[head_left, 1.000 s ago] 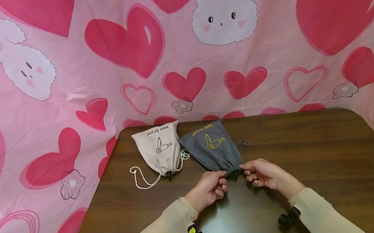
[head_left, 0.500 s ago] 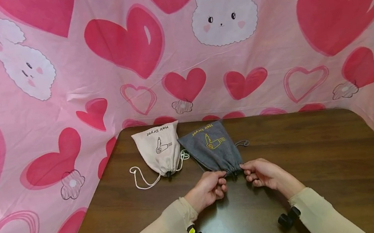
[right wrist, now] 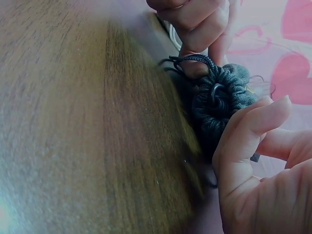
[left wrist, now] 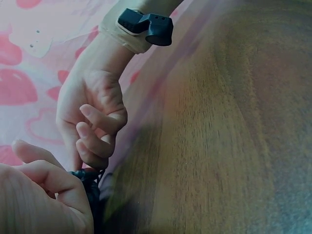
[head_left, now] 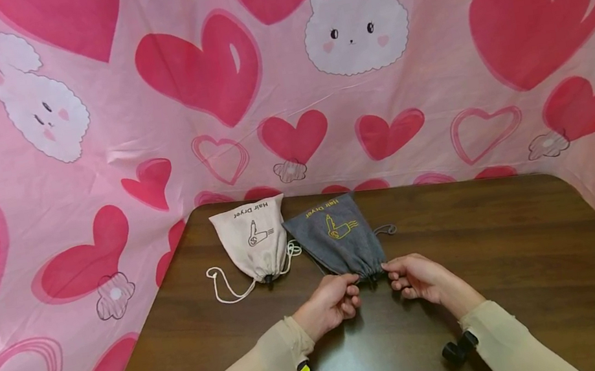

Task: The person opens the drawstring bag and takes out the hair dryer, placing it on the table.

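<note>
A grey drawstring bag [head_left: 339, 244] printed with a yellow hair dryer lies on the table, its gathered mouth toward me. My left hand [head_left: 330, 301] pinches the left side of that mouth between thumb and forefinger. On the opposite side my right hand [head_left: 422, 279] pinches the mouth's edge the same way. Seen in the right wrist view, the gathered opening [right wrist: 217, 100] is puckered nearly closed, with a dark loop inside and a cord beside it. Left of it lies a white drawstring bag [head_left: 253, 239] with a dark hair dryer print, untouched.
The brown wooden table [head_left: 496, 244] runs back to a pink curtain [head_left: 280, 83] with hearts and rabbits. The white bag's cord [head_left: 226, 289] loops out to the left. A grey cord end [head_left: 386, 229] sticks out right of the grey bag.
</note>
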A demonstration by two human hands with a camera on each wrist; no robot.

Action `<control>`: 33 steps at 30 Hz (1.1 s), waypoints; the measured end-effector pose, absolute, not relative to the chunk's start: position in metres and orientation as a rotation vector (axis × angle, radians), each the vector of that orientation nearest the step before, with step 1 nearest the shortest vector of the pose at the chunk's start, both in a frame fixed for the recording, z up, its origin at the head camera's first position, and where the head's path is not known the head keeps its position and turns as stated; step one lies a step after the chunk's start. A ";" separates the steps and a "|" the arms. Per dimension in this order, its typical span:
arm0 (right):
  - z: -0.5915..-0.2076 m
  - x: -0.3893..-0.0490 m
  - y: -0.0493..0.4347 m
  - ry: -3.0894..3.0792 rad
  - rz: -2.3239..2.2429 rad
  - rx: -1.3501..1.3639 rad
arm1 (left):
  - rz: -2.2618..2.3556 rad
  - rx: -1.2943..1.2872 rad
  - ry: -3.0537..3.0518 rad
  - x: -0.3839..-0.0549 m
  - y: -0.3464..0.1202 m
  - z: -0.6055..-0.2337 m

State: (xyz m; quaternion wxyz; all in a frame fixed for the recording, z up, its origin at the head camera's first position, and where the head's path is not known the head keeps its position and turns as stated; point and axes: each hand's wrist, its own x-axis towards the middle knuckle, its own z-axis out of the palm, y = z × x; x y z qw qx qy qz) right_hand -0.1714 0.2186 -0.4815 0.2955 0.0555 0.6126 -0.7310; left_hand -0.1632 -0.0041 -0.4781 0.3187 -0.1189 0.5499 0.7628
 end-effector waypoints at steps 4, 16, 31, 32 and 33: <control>-0.482 -0.172 0.218 1.605 -1.958 0.151 | 2.007 -0.310 1.447 -0.163 -0.004 -0.478; -0.485 -0.172 0.217 1.596 -1.987 0.174 | 2.021 -0.319 1.460 -0.160 -0.004 -0.478; -0.484 -0.171 0.218 1.621 -2.019 0.231 | 2.026 -0.331 1.470 -0.160 -0.006 -0.479; -0.484 -0.171 0.218 1.623 -2.017 0.230 | 2.026 -0.332 1.470 -0.161 -0.006 -0.480; -0.484 -0.171 0.218 1.624 -2.015 0.230 | 2.026 -0.332 1.470 -0.160 -0.006 -0.480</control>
